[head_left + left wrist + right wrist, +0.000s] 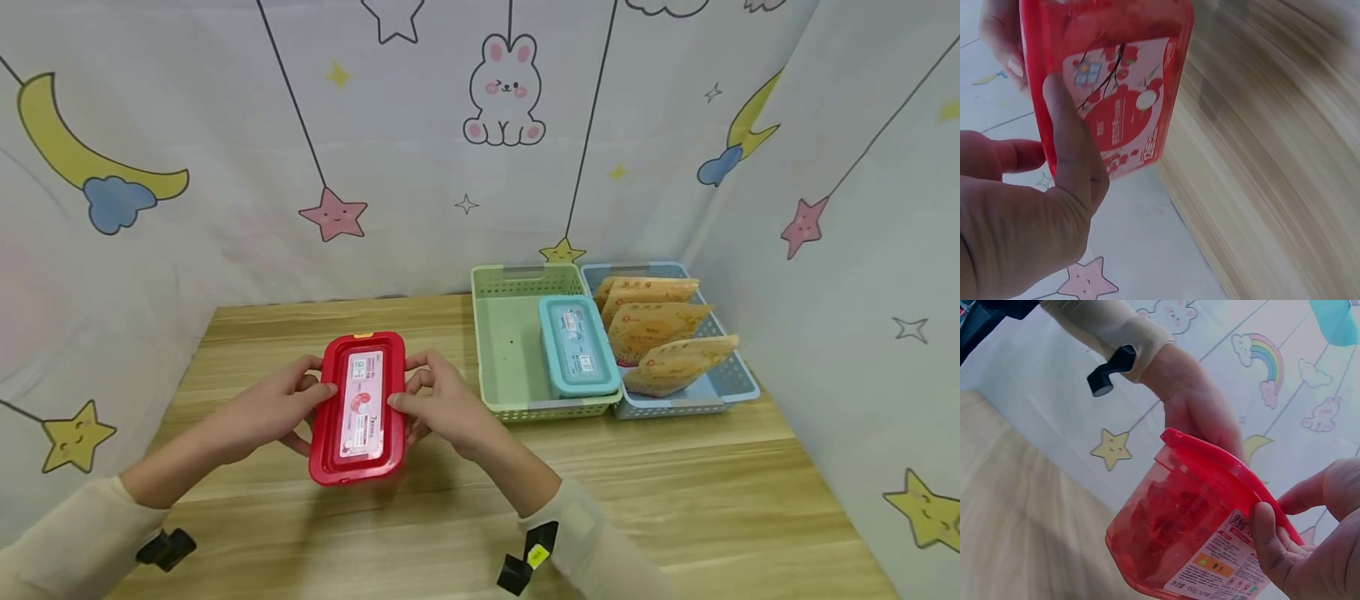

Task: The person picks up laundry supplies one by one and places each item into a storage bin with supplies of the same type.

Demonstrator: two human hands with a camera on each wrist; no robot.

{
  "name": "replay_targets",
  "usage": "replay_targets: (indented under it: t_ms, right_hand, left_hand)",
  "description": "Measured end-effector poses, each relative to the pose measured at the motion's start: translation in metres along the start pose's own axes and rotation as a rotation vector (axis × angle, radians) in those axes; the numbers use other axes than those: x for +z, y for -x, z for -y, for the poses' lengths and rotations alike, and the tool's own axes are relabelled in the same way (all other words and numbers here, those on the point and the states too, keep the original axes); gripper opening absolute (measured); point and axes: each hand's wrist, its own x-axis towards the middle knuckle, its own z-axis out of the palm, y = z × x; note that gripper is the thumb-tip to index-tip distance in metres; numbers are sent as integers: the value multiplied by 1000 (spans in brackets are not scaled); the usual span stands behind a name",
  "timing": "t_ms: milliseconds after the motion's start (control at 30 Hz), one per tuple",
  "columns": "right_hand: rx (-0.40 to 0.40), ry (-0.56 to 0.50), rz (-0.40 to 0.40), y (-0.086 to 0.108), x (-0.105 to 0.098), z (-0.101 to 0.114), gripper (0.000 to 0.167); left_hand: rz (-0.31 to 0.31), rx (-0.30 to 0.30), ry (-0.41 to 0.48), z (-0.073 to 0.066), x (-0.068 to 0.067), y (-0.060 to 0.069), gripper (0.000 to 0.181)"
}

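Observation:
Both hands hold a red lidded plastic box (pixel 322 450) above the table, lid facing up. My left hand (pixel 281 404) grips its left edge, thumb on the lid and fingers beneath the rim. On the opposite edge, my right hand (pixel 442 400) pinches the rim with thumb and fingers. A pink and white label (pixel 362 404) covers the lid's middle. The box's clear red side (pixel 1166 525) shows dark red pieces inside in the right wrist view, beside a printed label. The left wrist view shows a floral label (pixel 1116 112) on the other side.
A green basket (pixel 491 350) at the back holds a light blue lidded box (pixel 579 346). Against its right stands a blue basket (pixel 727 387) with several tan packets (pixel 660 329). The wooden table (pixel 675 508) meets a patterned cloth wall (pixel 420 167) behind and at both sides.

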Motion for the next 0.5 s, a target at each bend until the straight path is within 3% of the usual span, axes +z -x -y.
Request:
replay_targets:
  t_ms: [167, 500]
  right_hand:
    - [-27, 53, -37, 2, -10, 9, 50]
    - [-62, 115, -69, 4, -29, 17, 52]
  left_hand:
    - [-48, 29, 10, -8, 8, -4, 74]
    - [-49, 46, 56, -17, 15, -18, 90]
